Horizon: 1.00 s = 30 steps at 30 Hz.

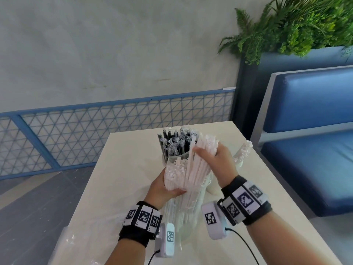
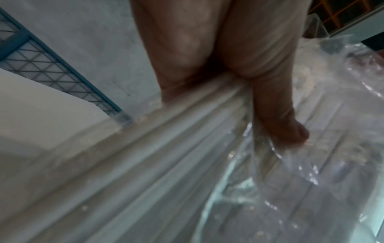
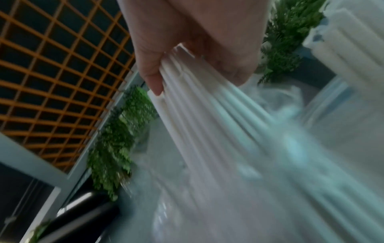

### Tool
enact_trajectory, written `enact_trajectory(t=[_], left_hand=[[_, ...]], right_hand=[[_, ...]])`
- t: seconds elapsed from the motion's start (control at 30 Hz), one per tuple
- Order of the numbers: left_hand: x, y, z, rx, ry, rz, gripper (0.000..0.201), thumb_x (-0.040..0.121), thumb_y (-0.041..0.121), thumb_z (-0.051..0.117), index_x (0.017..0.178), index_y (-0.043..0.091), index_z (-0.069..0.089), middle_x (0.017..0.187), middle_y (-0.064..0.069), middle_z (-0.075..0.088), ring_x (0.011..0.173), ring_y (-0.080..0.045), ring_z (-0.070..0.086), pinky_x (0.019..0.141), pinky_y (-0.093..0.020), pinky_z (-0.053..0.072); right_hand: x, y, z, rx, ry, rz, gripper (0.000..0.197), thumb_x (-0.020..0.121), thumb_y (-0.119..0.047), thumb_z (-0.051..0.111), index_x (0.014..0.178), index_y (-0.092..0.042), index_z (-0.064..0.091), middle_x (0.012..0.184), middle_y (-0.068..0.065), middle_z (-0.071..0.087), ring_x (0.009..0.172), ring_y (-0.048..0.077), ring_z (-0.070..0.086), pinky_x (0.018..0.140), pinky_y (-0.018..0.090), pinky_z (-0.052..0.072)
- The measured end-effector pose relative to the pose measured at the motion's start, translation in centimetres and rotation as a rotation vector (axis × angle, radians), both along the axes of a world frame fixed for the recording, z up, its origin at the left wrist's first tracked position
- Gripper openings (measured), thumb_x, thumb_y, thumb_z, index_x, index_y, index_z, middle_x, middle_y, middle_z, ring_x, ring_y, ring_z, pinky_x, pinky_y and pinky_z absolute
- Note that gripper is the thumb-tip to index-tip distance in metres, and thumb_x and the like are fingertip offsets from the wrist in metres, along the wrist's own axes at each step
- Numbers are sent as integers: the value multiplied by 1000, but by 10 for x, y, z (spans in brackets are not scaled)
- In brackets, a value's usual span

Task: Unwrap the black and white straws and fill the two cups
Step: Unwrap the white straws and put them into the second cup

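Over the table (image 1: 118, 188) my left hand (image 1: 164, 188) grips a clear plastic bag (image 1: 183, 211) full of white straws (image 1: 177, 169); its thumb (image 2: 290, 128) presses the film. My right hand (image 1: 215, 159) grips a bunch of white straws (image 3: 207, 115) that sticks up out of the bag's top. Behind the bag stand black straws (image 1: 172, 144) in clear wrappers, in a cup that is mostly hidden. A white cup (image 1: 239, 162) holding a few white straws (image 1: 245, 149) is behind my right hand.
Loose clear wrap (image 1: 76, 241) lies on the table's near left corner. A white rounded object (image 1: 212, 188) sits under my right wrist. A blue bench (image 1: 309, 150) runs along the right, a blue mesh fence (image 1: 95, 131) behind, and a plant (image 1: 296, 25) at the back right.
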State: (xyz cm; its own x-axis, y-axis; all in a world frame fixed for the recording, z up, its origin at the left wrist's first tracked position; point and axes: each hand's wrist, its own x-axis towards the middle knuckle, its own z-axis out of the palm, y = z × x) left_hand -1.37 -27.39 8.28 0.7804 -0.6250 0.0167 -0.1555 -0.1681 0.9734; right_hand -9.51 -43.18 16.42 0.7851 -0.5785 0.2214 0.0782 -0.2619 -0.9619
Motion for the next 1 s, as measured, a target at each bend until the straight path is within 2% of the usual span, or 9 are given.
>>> enact_trajectory(t=[0.1, 0.23, 0.37, 0.5, 0.57, 0.7, 0.8, 0.93, 1.0], left_hand=[[1, 0, 2, 23, -4, 3, 63, 62, 13, 82, 108, 37, 48, 105, 18, 59, 102, -2, 56, 78, -8, 44], [0, -1, 6, 16, -32, -8, 61, 63, 6, 80, 108, 33, 49, 103, 22, 57, 91, 16, 54, 70, 2, 41], [-1, -2, 4, 5, -35, -19, 65, 64, 6, 80, 118, 27, 48, 105, 22, 57, 88, 27, 52, 71, 3, 40], [-1, -3, 3, 23, -31, -13, 66, 64, 8, 81, 119, 26, 49, 107, 19, 60, 95, 16, 55, 74, -1, 44], [1, -1, 2, 23, -20, 1, 65, 62, 11, 82, 115, 29, 50, 108, 15, 62, 102, 6, 56, 81, -8, 46], [2, 2, 3, 29, -2, 28, 60, 62, 9, 82, 109, 29, 51, 105, 16, 60, 101, -3, 56, 84, -15, 43], [3, 2, 2, 23, 11, 42, 60, 61, 11, 83, 110, 27, 51, 107, 11, 62, 104, -8, 57, 94, -26, 44], [3, -2, -1, 6, 18, 54, 68, 55, 17, 86, 113, 28, 51, 112, 7, 62, 109, -13, 56, 97, -30, 42], [4, -5, -2, -6, 16, 70, 67, 59, 12, 84, 117, 22, 52, 116, 2, 62, 111, -15, 56, 97, -32, 43]], right_hand=[[2, -11, 12, 113, -105, -2, 59, 71, -42, 73, 90, 12, 58, 88, 36, 61, 74, 45, 60, 66, 44, 51], [-3, -9, 14, 80, -73, 98, 35, 74, -33, 74, 93, -5, 66, 90, 12, 72, 83, 24, 69, 75, 38, 57], [-5, 1, -7, 9, 90, 213, 32, 70, -23, 78, 99, -20, 65, 90, -7, 70, 81, 0, 68, 68, 16, 55], [-3, 9, -19, 63, 144, 191, 43, 69, -28, 79, 107, -14, 64, 98, 2, 71, 92, 15, 67, 82, 35, 57], [-1, 9, -16, 94, 114, 178, 33, 73, -26, 75, 100, -10, 67, 97, 7, 72, 90, 19, 68, 82, 38, 57], [2, 0, 12, 230, -69, 38, 7, 80, -13, 66, 79, -6, 65, 78, 8, 68, 69, 14, 67, 64, 31, 56], [7, -8, 22, 404, -195, -47, 10, 80, -4, 63, 71, -10, 62, 69, 3, 62, 66, 21, 61, 64, 35, 51], [9, -12, 16, 432, -208, -77, 6, 79, -10, 68, 79, -11, 63, 67, 1, 64, 65, 17, 61, 68, 36, 52], [7, -15, 9, 383, -154, -27, 19, 75, -15, 72, 90, -11, 61, 78, 1, 64, 74, 16, 63, 71, 33, 55]])
